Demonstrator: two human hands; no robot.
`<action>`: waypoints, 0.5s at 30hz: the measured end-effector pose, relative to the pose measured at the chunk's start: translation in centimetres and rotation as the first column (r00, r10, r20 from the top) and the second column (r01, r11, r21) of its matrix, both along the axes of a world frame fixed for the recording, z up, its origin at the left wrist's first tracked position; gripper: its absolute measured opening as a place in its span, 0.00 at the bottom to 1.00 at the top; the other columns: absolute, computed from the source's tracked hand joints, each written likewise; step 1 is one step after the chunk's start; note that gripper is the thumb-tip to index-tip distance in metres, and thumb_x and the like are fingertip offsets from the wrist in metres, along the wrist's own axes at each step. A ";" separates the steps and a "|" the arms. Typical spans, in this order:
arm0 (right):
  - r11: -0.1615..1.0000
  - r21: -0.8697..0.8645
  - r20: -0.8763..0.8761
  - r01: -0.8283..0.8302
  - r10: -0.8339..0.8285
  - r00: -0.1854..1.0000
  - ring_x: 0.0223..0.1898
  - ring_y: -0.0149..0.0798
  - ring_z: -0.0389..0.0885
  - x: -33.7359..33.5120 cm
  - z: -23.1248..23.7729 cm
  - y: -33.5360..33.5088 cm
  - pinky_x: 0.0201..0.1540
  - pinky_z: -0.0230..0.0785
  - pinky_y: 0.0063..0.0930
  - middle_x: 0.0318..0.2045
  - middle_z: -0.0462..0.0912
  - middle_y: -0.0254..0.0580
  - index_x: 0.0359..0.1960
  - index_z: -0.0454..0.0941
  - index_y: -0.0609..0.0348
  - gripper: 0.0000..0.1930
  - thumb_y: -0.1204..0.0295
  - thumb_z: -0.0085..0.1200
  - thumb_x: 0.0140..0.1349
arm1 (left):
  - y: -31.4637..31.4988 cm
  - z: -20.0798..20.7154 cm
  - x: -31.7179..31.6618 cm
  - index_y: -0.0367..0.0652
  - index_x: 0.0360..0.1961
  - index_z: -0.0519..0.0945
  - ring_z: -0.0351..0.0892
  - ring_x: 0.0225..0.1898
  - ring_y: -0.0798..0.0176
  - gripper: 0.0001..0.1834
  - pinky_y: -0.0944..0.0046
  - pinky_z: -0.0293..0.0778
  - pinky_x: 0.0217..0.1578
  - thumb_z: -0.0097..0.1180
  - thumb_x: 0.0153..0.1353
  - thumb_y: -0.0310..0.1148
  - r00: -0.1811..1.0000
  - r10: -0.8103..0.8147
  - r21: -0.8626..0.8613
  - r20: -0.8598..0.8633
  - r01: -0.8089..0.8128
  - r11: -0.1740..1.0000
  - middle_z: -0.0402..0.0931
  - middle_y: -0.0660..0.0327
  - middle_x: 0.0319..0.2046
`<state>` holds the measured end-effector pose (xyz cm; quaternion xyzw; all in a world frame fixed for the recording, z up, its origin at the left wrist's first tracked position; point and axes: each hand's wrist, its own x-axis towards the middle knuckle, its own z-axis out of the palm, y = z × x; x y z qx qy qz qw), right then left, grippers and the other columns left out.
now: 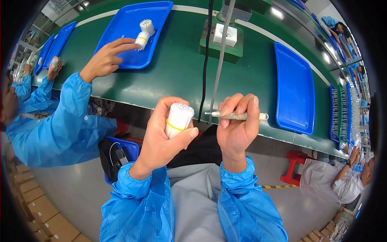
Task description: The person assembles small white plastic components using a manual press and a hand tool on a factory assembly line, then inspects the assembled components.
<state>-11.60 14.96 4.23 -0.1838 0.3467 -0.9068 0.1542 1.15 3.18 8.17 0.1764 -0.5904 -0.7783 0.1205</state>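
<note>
My left hand is wrapped round an upright bundle of white sticks, which a yellow rubber band circles. The bundle's top end faces up, with the separate ends packed together. Beside it, my right hand pinches a slim translucent tube between fingers and thumb. The tube lies roughly level; its narrow tip points left toward the bundle without touching it, and a rounded end sticks out past my index finger. Both hands are held above the near edge of the green workbench.
A co-worker's hand reaches into a blue tray and touches one of two white bundles. A green fixture carries a white block. A black cable hangs before it. Right of my hands lies another blue tray.
</note>
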 end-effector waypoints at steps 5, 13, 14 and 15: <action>1.000 0.024 -0.032 -0.005 0.006 0.999 0.17 0.30 0.64 0.4 0.7 0.1 0.21 0.59 0.23 0.23 0.76 0.50 0.28 0.63 0.56 0.18 0.60 0.36 0.76 | -0.1 -0.7 0.0 0.38 0.55 0.66 0.73 0.27 0.75 0.23 0.74 0.72 0.27 0.59 0.60 0.25 0.996 0.048 -0.080 -0.076 -0.054 0.995 0.73 0.63 0.32; 0.997 0.074 -0.123 0.015 -0.006 0.992 0.17 0.30 0.63 1.3 1.7 0.1 0.20 0.60 0.22 0.24 0.76 0.47 0.28 0.62 0.55 0.19 0.58 0.33 0.77 | 0.1 0.7 0.3 0.38 0.52 0.68 0.73 0.33 0.75 0.21 0.72 0.73 0.30 0.59 0.58 0.23 0.997 0.016 0.059 0.078 -0.021 0.998 0.73 0.63 0.34; 0.999 0.052 -0.196 0.004 0.006 0.981 0.18 0.30 0.65 1.5 1.7 0.0 0.22 0.64 0.23 0.25 0.78 0.51 0.29 0.63 0.57 0.19 0.58 0.33 0.77 | 0.2 0.5 0.3 0.38 0.52 0.68 0.73 0.33 0.75 0.21 0.72 0.73 0.30 0.59 0.58 0.23 0.997 0.014 0.060 0.078 -0.019 0.998 0.73 0.63 0.34; 0.999 0.031 -0.269 -0.006 0.014 0.963 0.18 0.30 0.67 1.6 1.7 0.0 0.23 0.67 0.24 0.27 0.79 0.55 0.30 0.65 0.59 0.20 0.58 0.34 0.77 | 0.3 0.2 0.2 0.38 0.51 0.69 0.72 0.34 0.75 0.21 0.72 0.72 0.31 0.60 0.57 0.22 0.997 0.030 -0.006 0.068 -0.030 1.000 0.73 0.63 0.35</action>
